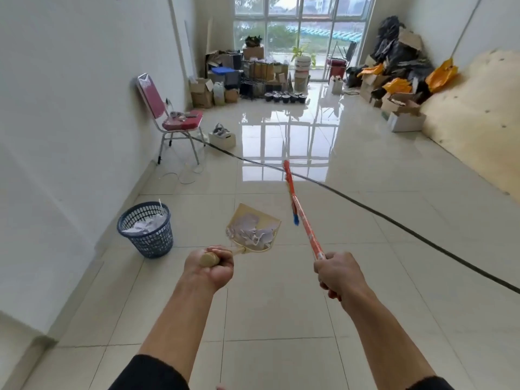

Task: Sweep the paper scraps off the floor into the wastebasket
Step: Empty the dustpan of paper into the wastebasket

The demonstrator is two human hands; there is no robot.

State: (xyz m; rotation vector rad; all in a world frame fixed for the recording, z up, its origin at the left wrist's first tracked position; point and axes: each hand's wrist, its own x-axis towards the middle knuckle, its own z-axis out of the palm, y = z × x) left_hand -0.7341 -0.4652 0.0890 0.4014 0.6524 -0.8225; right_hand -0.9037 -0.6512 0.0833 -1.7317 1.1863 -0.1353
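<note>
Head view, tiled floor (281, 305), 2 bare forearms in frame.

Left hand (209, 264): fingers curled tight round the tan handle of a dustpan (253, 229). Pan is held off the floor, its mouth pointing toward 1 o'clock. Crumpled white paper scraps (254, 233) lie inside the pan.

Right hand (336, 273): fingers wrapped round the lower end of an orange broom (302, 215). The stick runs away from the hand toward 11 o'clock, with a blue fitting beside it partway along. Broom head itself is blurred; cannot tell its shape.

Wastebasket (146, 230): dark blue, mesh-walled, upright on the floor at 9 o'clock from the dustpan, near the left wall. White paper already sits inside.

Black cable (394, 223) crosses the floor beyond the broom. Red chair (168, 114) stands by the wall at 12 o'clock from the basket.
</note>
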